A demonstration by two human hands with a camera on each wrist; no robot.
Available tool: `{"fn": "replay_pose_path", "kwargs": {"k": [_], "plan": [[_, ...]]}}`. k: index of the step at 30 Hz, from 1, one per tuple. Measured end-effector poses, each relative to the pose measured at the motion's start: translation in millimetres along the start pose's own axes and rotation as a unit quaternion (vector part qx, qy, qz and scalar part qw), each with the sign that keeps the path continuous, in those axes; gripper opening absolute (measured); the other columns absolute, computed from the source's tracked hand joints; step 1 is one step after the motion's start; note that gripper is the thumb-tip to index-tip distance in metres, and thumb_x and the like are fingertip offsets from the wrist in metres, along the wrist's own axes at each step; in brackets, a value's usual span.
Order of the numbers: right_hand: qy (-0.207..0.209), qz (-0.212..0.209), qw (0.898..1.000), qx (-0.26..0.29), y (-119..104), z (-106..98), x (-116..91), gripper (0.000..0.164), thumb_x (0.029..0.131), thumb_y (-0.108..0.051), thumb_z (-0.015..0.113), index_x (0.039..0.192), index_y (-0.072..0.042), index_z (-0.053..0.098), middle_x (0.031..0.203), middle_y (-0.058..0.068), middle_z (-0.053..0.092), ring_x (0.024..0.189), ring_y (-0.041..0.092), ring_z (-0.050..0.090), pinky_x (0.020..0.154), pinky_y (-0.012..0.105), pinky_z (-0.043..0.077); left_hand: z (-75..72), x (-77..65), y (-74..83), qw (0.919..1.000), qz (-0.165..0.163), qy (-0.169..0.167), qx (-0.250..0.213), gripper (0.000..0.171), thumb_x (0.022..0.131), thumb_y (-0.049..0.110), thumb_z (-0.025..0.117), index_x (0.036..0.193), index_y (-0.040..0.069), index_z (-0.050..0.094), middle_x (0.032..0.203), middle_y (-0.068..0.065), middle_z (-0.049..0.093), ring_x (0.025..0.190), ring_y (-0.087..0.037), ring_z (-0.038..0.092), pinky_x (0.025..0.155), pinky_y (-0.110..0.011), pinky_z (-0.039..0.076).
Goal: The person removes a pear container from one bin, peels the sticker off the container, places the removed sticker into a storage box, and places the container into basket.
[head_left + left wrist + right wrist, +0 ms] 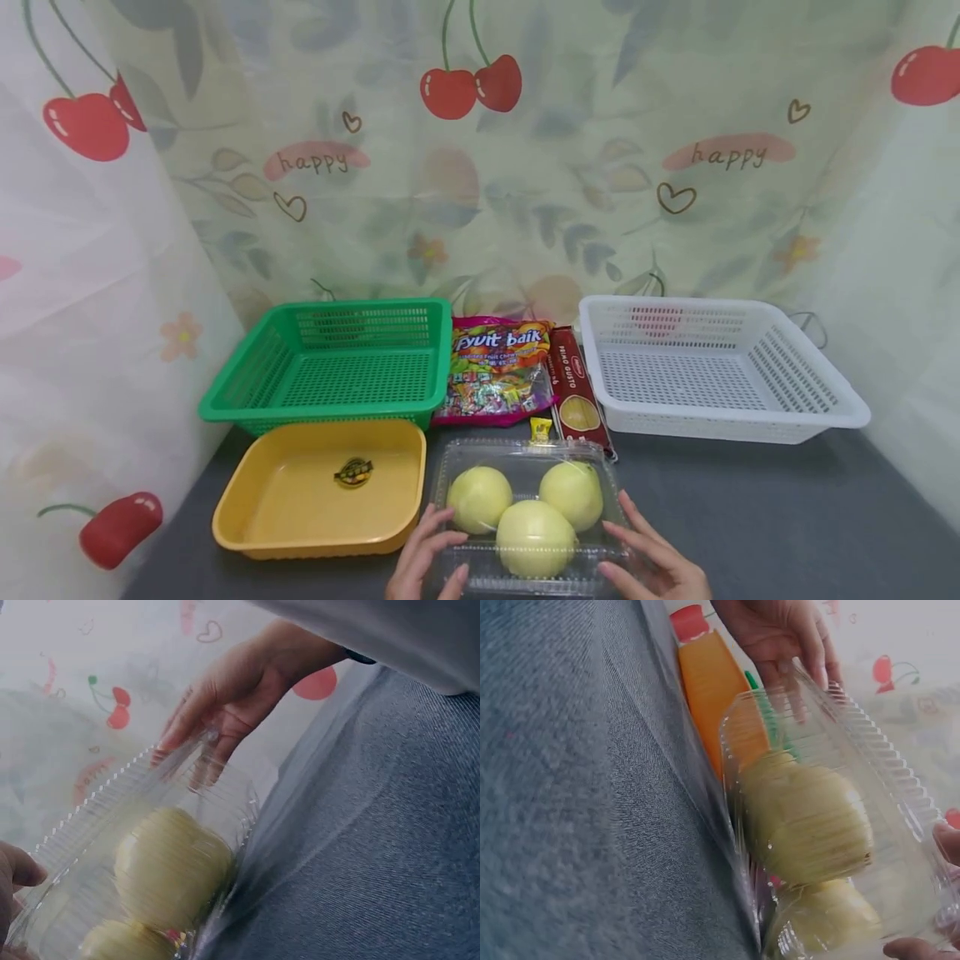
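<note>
In the head view, a clear plastic clamshell box (pixel 525 454) holds three round, pale yellow-green fruits (pixel 536 537) near the front edge of the table. My left hand (pixel 423 554) grips the box's left side, its thumb toward the front and its fingers along the wall. On the opposite side my right hand (pixel 656 562) holds the box in the same way. The left wrist view shows the clear lid's ridged rim (pixel 97 799) between the two hands. Through the plastic in the right wrist view, two of the fruits (pixel 806 821) are visible.
A yellow tray (pixel 322 500) with a dark sticker sits left of the box. Behind it stands a green basket (pixel 326 408); a white basket (pixel 720 425) is at the right. Between them lie a candy bag (pixel 498 375), a red pasta packet (pixel 577 392) and a small yellow wrapped candy (pixel 541 429).
</note>
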State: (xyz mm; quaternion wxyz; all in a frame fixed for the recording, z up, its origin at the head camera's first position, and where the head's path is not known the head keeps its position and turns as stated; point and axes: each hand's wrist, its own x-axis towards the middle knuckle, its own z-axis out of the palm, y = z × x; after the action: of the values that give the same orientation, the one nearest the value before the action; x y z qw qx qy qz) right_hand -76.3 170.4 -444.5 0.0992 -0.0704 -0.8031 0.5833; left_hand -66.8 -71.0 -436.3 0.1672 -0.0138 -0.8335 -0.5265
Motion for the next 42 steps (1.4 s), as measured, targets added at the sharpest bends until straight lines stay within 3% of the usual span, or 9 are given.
{"fn": "replay_pose_path", "kwargs": {"k": [4,7,13,18,22,30,32,35,42], "plan": [[-0.004,-0.028,0.999,-0.016,-10,-2,-2,0.034,0.072,-0.02,0.079,0.104,-0.01,0.071,0.136,0.006,0.052,0.111,-0.009,0.047,0.083,0.041,0.054,-5.2,1.3,5.0,0.9997,0.016,0.0,0.018,0.027,0.074,0.004,0.074,0.096,0.018,0.068,0.12,0.009,0.059,0.131,-0.012,0.041,0.098,-0.047,0.044],[-0.002,-0.077,0.997,-0.018,-16,-5,-3,0.027,0.075,-0.015,0.077,0.1,-0.009,0.071,0.132,0.003,0.055,0.108,-0.009,0.051,0.081,0.036,0.055,-10.7,4.2,9.7,0.9994,0.022,-0.018,0.019,0.026,0.077,0.007,0.072,0.1,0.018,0.067,0.122,0.008,0.058,0.13,-0.031,0.041,0.099,-0.051,0.042],[-0.009,-0.12,0.992,-0.034,-24,-12,1,0.021,0.078,-0.014,0.073,0.099,-0.011,0.071,0.127,-0.016,0.053,0.109,-0.007,0.053,0.08,0.025,0.053,-16.0,10.0,11.3,0.9974,0.064,-0.024,0.02,0.028,0.078,0.005,0.07,0.104,0.016,0.067,0.122,0.007,0.059,0.128,-0.033,0.043,0.097,-0.05,0.043],[-0.025,-0.095,0.995,-0.031,-31,-15,5,0.022,0.08,-0.019,0.073,0.101,-0.014,0.071,0.131,-0.006,0.054,0.109,-0.011,0.05,0.082,0.03,0.055,-18.8,14.2,8.9,0.9908,0.129,-0.013,0.038,0.03,0.078,0.002,0.069,0.105,0.016,0.066,0.122,0.006,0.059,0.122,-0.036,0.047,0.091,-0.051,0.047],[-0.037,-0.099,0.994,-0.02,-38,-17,5,0.024,0.081,-0.019,0.071,0.104,-0.012,0.07,0.132,-0.008,0.053,0.111,-0.011,0.049,0.084,0.027,0.054,-23.1,18.2,11.6,0.9902,0.136,-0.021,0.025,0.028,0.081,0.003,0.067,0.106,0.016,0.066,0.123,0.006,0.059,0.124,-0.036,0.045,0.091,-0.053,0.047],[-0.051,-0.188,0.981,-0.003,-47,-18,12,0.025,0.082,-0.006,0.069,0.106,-0.004,0.067,0.137,0.01,0.052,0.117,-0.007,0.05,0.08,0.014,0.051,-31.7,28.3,17.2,0.9833,0.178,-0.018,0.034,0.034,0.081,0.0,0.067,0.111,0.015,0.063,0.127,0.005,0.057,0.125,-0.034,0.044,0.091,-0.052,0.046],[-0.055,-0.202,0.978,-0.003,-49,-17,15,0.025,0.082,-0.006,0.068,0.107,-0.004,0.067,0.138,0.006,0.051,0.118,-0.008,0.049,0.081,0.012,0.05,-34.0,31.5,18.1,0.9819,0.186,-0.02,0.031,0.035,0.081,-0.002,0.066,0.112,0.013,0.063,0.128,0.002,0.056,0.126,-0.034,0.042,0.091,-0.05,0.047],[-0.067,-0.232,0.97,0.009,-53,-17,19,0.027,0.083,-0.003,0.066,0.11,-0.002,0.066,0.14,0.003,0.049,0.122,-0.007,0.046,0.085,0.011,0.048,-38.7,37.0,20.1,0.9836,0.177,-0.034,0.013,0.034,0.084,-0.001,0.063,0.115,0.013,0.061,0.131,0.001,0.053,0.131,-0.028,0.037,0.092,-0.048,0.047],[-0.098,-0.292,0.95,0.049,-61,-11,29,0.03,0.084,0.007,0.06,0.114,0.003,0.062,0.143,0.008,0.045,0.128,-0.002,0.042,0.091,0.01,0.044,-51.9,51.3,21.9,0.9801,0.191,-0.051,-0.021,0.031,0.089,-0.001,0.057,0.119,0.006,0.057,0.136,-0.005,0.048,0.135,0.007,0.019,0.093,-0.055,0.041]]}}
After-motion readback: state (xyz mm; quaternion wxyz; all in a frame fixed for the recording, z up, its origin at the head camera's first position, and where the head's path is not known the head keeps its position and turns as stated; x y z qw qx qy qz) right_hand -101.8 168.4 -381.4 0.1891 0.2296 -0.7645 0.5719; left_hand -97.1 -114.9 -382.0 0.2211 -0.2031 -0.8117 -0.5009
